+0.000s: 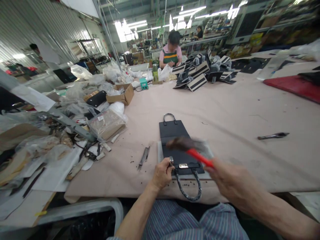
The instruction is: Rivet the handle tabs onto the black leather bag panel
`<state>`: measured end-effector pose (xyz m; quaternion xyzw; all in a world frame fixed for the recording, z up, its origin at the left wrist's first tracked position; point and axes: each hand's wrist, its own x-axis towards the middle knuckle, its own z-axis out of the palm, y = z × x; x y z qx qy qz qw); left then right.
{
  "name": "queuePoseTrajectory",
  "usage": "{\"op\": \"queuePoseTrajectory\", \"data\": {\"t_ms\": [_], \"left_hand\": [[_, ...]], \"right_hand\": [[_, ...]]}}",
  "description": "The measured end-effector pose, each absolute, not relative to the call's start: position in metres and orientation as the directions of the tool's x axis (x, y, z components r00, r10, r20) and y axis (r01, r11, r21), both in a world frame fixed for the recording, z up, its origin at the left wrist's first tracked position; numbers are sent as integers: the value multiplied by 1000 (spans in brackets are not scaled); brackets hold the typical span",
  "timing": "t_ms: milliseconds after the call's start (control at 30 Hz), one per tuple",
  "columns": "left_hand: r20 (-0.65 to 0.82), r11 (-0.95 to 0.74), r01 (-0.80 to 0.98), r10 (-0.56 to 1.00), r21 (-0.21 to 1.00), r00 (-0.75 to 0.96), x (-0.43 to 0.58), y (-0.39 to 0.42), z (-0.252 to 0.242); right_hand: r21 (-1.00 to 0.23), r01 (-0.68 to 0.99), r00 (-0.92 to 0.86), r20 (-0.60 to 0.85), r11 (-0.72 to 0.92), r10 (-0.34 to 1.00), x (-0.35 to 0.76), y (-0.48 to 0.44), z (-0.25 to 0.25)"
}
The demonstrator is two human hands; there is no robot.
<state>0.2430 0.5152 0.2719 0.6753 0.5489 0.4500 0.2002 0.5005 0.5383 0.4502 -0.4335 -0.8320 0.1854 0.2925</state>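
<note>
A flat black handbag piece (172, 130) lies in front of me on a pale slab (159, 151), with one loop handle at its far end. Its wrapped near handle (198, 190) hangs toward the table edge, close to a silver clasp (183, 165). My left hand (162, 175) is closed around a short metal punch (171, 161), upright at the bag's left side; its lower end is hidden. My right hand (231, 180) grips the red handle of a hammer (200, 157). The hammer's head is motion-blurred above the bag.
Slim metal tools (143, 157) lie left of the bag, and a pliers-like tool (273, 136) lies far right. Plastic bags and scraps crowd the left side near a cardboard box (125, 95). Striped black pieces (197, 81) are heaped at the back, before a seated person (171, 55).
</note>
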Motion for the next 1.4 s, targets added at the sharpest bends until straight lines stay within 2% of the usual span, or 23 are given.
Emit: {"op": "queuePoseTrajectory", "data": {"t_ms": [67, 133, 300, 367, 467, 600, 667, 767, 833, 1067, 1133, 1300, 1400], "left_hand": [[379, -304, 571, 925, 763, -14, 242, 515, 271], [395, -314, 570, 919, 759, -21, 242, 515, 269], [438, -352, 588, 899, 728, -4, 241, 517, 269], [448, -362, 598, 894, 715, 5, 241, 518, 269], [462, -373, 608, 887, 701, 12, 240, 518, 269], [457, -377, 620, 889, 689, 33, 239, 520, 271], [450, -375, 636, 892, 675, 48, 239, 520, 273], [438, -369, 672, 896, 642, 74, 238, 519, 276], [431, -367, 690, 898, 624, 87, 238, 519, 278], [394, -406, 728, 897, 553, 201, 245, 524, 292], [363, -373, 729, 914, 575, 181, 245, 525, 293], [325, -228, 641, 945, 733, -35, 238, 521, 288], [382, -324, 653, 922, 685, 56, 237, 518, 288]], "right_hand": [[-484, 638, -574, 219, 599, 789, 508, 543, 434], [-431, 700, -588, 105, 570, 802, 523, 553, 422], [-511, 822, -359, -120, 252, 926, 573, 588, 380], [-492, 862, -240, -178, 125, 954, 592, 599, 353], [-435, 898, -136, -133, 65, 982, 610, 609, 317], [-398, 904, -149, 46, 155, 988, 599, 610, 298], [-419, 866, -247, 115, 272, 962, 578, 607, 296], [-464, 719, -482, 203, 517, 852, 542, 598, 292], [-481, 651, -550, 236, 588, 801, 527, 593, 288], [-603, 582, -597, 139, 546, 790, 536, 595, 276], [-622, 570, -608, 119, 536, 785, 540, 598, 275], [-643, 578, -583, 105, 502, 806, 537, 598, 275], [-650, 577, -573, 109, 495, 812, 536, 597, 275]]}}
